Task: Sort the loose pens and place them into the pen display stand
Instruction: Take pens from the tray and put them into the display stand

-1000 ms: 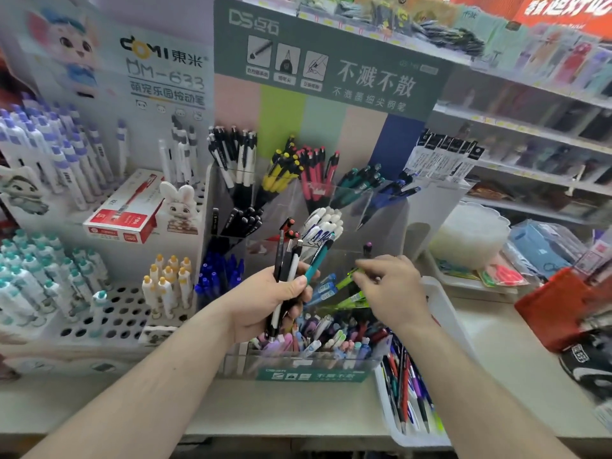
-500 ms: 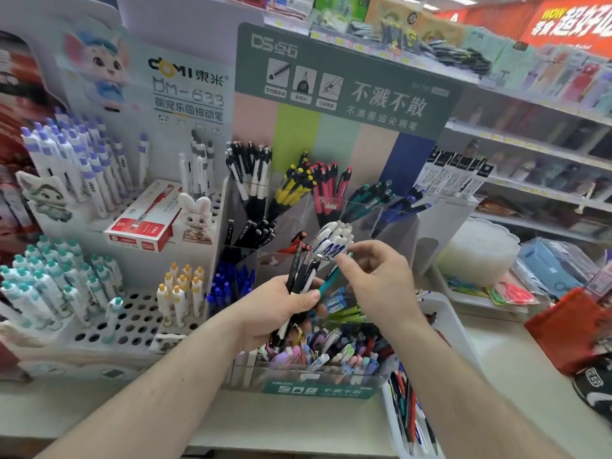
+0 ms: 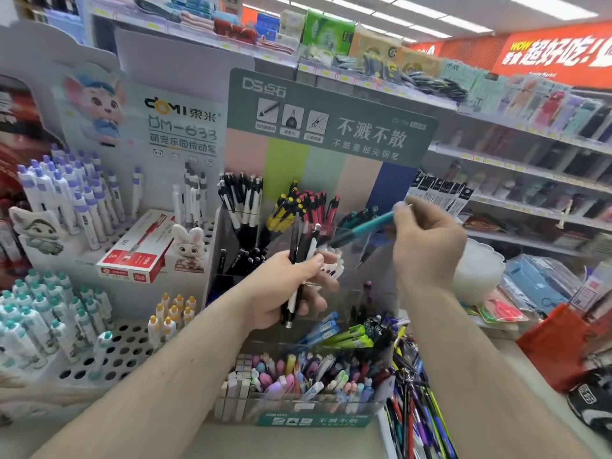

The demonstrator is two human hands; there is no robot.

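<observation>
Gripped in my left hand point(image 3: 291, 293) is a small upright bundle of black and white click pens point(image 3: 299, 260), fingers curled round their middles so the barrels show only above and below the fist. My right hand point(image 3: 427, 246) pinches one teal plastic pen point(image 3: 367, 226) at its upper end; the pen slants down to the left, blurred by motion, and its tip is lost against the clear acrylic pen display stand point(image 3: 231, 223). Both hands are raised in front of that stand, whose back compartments hold black-and-white, yellow, red and dark teal pens under a green header card point(image 3: 331, 120). How the see-through walls divide it I cannot make out clearly. Lower down, the stand's front bin point(image 3: 314, 415) is crowded with pastel pens. To its right, a white tray of loose mixed-colour pens point(image 3: 414, 409) is partly covered by my right forearm and cut off by the bottom edge. At left stands a white perforated rack of white pens with purple caps point(image 3: 66, 193), with a red and white cardboard box point(image 3: 135, 256) lying beside it.
</observation>
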